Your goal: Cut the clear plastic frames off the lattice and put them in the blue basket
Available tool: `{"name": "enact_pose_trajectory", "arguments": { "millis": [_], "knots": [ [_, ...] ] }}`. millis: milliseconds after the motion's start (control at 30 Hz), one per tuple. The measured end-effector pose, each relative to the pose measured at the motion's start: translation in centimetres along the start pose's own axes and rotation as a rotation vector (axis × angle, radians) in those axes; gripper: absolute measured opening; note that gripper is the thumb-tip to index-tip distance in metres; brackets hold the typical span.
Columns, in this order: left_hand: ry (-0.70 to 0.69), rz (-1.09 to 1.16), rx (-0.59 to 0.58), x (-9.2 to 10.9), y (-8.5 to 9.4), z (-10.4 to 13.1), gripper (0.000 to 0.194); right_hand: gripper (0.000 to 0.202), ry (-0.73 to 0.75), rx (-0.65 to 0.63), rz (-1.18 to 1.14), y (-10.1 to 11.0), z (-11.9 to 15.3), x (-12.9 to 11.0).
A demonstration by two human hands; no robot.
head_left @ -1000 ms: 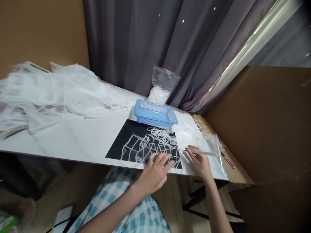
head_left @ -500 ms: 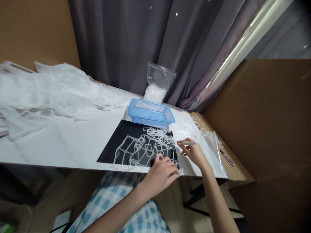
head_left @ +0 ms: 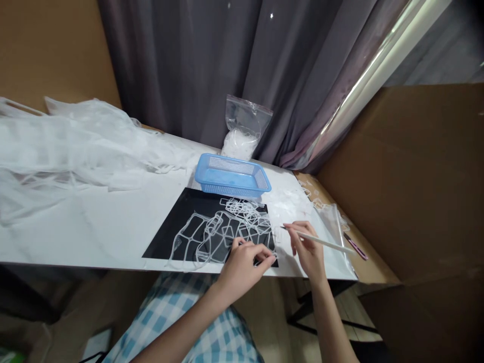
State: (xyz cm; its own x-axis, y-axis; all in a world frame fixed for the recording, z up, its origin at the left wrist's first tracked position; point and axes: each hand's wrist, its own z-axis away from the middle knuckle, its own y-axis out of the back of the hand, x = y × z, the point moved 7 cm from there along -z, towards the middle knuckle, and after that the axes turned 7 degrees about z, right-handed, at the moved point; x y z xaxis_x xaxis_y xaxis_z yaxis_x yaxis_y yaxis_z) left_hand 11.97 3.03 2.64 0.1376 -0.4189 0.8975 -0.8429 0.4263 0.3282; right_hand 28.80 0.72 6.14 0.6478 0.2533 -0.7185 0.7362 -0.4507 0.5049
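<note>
Single head-worn view from over the near edge of the tabletop (head_left: pixel 102 227), facing forward and down, wide-angled, left hand (head_left: pixel 247 259) and right hand (head_left: pixel 310 252) fairly near, grey curtain (head_left: pixel 181 65) beyond the far edge

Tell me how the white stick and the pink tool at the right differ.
The white stick is held in the right hand, while the pink tool lies on the brown board. The white stick has a dark tip; the pink tool is pink and dark. Both are slim.

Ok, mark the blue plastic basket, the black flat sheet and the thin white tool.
Blue plastic basket (head_left: pixel 230 178), head view, inner floor.
Black flat sheet (head_left: pixel 189 204), head view, bare left part.
Thin white tool (head_left: pixel 330 244), head view, shaft.
</note>
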Motion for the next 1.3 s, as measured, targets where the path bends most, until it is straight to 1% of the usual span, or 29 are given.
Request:
{"name": "enact_pose_trajectory", "arguments": {
  "millis": [100, 200, 333, 533, 633, 800, 1000, 1067, 1167, 1300],
  "knots": [
    [0.022, 0.041, -0.009, -0.2, 0.1, -0.1, 0.016, 0.037, -0.050, -0.094, -0.157, -1.2, 2.6, 0.1],
    [0.027, 0.083, -0.040, -0.3, 0.3, -0.1, 0.020, 0.034, -0.117, -0.134, -0.256, -2.3, 4.1, 0.5],
    [0.019, 0.129, -0.076, -0.5, 0.4, 0.0, 0.026, 0.030, -0.178, -0.079, -0.318, -2.5, 4.5, 1.0],
    [0.017, 0.207, -0.056, -0.6, 0.8, 0.0, 0.026, 0.033, -0.227, 0.015, -0.336, -2.2, 5.0, 1.5],
    [0.018, 0.264, 0.016, -0.6, 1.4, 0.0, 0.026, 0.032, -0.246, 0.054, -0.325, -1.7, 5.5, 2.0],
    [0.031, 0.452, 0.201, -1.4, 2.8, -0.1, 0.030, 0.033, -0.273, 0.083, -0.281, -0.3, 6.3, 3.0],
    [0.070, 0.716, 0.497, -3.7, 4.4, -0.1, 0.035, 0.034, -0.283, 0.077, -0.213, 0.4, 7.0, 3.9],
    [0.097, 0.805, 0.569, -4.6, 4.9, -0.1, 0.034, 0.033, -0.284, 0.074, -0.195, 0.4, 7.2, 4.2],
    [0.146, 0.916, 0.610, -5.6, 5.2, -0.1, 0.031, 0.032, -0.287, 0.076, -0.179, 0.5, 7.4, 4.5],
    [0.177, 0.966, 0.594, -5.6, 5.1, -0.2, 0.024, 0.032, -0.281, 0.070, -0.161, 0.5, 7.6, 4.8]
  ]
}}
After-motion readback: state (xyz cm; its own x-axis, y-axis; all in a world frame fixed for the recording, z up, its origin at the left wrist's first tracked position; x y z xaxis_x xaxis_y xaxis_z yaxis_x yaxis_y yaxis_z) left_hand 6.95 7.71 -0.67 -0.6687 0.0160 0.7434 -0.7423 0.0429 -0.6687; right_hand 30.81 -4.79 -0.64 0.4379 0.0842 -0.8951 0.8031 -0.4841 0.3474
